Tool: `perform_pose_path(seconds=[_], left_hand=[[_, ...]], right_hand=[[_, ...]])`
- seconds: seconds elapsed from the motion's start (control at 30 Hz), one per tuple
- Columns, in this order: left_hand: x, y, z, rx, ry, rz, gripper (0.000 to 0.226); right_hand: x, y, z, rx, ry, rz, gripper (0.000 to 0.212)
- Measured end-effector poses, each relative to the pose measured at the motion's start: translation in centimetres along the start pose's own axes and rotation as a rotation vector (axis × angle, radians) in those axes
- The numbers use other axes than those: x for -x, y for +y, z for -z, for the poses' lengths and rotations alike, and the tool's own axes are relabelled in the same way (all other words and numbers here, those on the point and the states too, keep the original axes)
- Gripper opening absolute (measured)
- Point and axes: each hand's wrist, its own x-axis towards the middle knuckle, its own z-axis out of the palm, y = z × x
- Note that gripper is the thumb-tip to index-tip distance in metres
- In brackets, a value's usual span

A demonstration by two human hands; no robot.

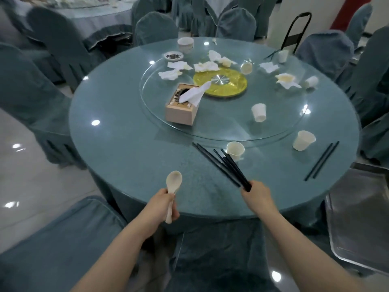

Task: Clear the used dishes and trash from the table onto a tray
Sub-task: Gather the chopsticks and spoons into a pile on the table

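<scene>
My left hand (163,204) grips a cream soup spoon (173,180) by its handle, bowl up, over the near table edge. My right hand (257,194) holds a bundle of several black chopsticks (228,164) that fan out toward the left. A metal tray (362,220) sits at the right, beside the round table (126,157). Paper cups stand or lie on the table, one (235,150) just beyond the chopsticks, another (304,140) to the right. A loose pair of chopsticks (322,160) lies near the right edge. Crumpled napkins (206,66) litter the glass turntable's far side.
A wooden tissue box (182,111) stands on the glass turntable (280,131) near a yellow centre disc (231,86). A small dish (173,56) and a bowl (185,44) sit at the far edge. Covered chairs (52,245) ring the table, one right below my arms.
</scene>
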Motion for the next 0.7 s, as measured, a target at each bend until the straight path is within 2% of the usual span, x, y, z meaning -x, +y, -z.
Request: perform_pose_path(seconds=[0.07,0.17,0.33,0.57,0.7], left_hand=[[0.1,-0.8,0.3,-0.04,0.015,-0.003,0.013],[0.6,-1.5,0.9,-0.072,0.06,-0.005,0.024],[2.0,-1.7,1.7,-0.026,0.197,-0.051,0.034],[3.0,-2.2,1.7,-0.013,0.181,-0.047,0.027],[2.6,-2.5,1.1,-0.009,0.176,-0.013,0.03]], right_hand=[[-1.6,0.2,-0.4,0.077,-0.027,0.017,0.012],[-3.8,-0.2,-1.0,0.177,-0.042,0.063,0.019],[-5.6,-1.1,-2.5,0.252,-0.102,0.09,0.029],[-5.5,-0.4,-2.9,0.353,-0.051,0.182,0.015],[-5.2,0.1,-2.5,0.368,-0.055,0.169,0.011]])
